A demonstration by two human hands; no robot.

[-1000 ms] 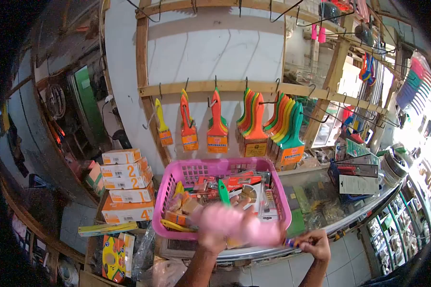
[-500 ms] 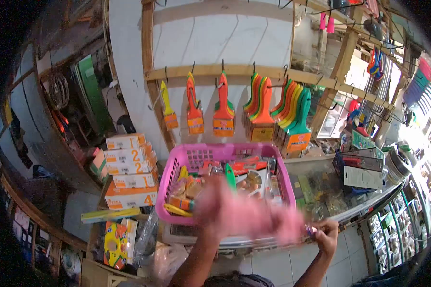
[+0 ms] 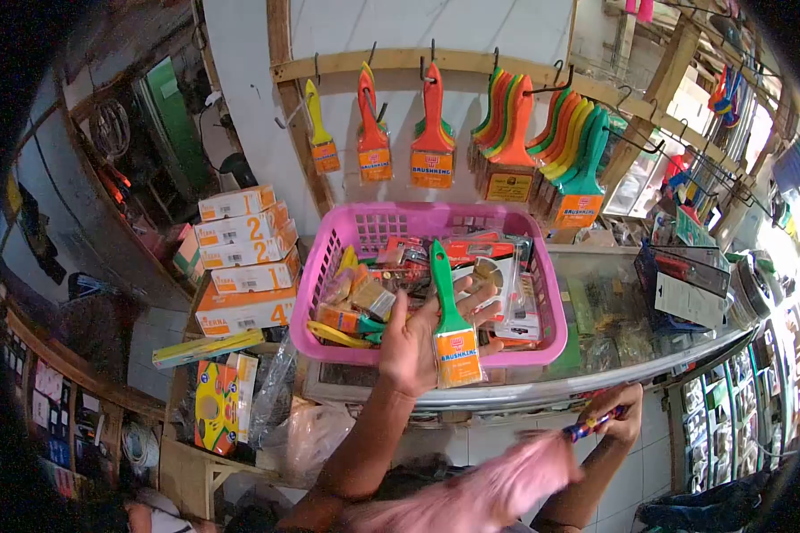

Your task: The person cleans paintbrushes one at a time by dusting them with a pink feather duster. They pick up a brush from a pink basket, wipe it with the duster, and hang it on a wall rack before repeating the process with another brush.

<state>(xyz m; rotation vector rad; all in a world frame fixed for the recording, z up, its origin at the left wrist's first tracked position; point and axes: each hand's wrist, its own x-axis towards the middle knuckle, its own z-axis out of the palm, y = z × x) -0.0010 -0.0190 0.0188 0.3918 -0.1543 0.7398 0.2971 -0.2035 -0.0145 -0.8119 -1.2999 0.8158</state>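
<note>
Left hand (image 3: pixel 418 342) lies palm-up at the pink basket's (image 3: pixel 329 258) front rim, fingers loosely curled under a green-handled paintbrush (image 3: pixel 449 315), not clamped. Right hand (image 3: pixel 618 417), low by the glass bench (image 3: pixel 613 351), grips a pink feather duster (image 3: pixel 498 484). Risk: the loose hold lets the brush slide off the palm; a duster swing could knock it.

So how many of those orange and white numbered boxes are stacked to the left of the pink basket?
5, in one stack: top box with no number showing, then two marked 2, one marked 1, and the bottom one marked 4. More may be hidden behind.
</note>
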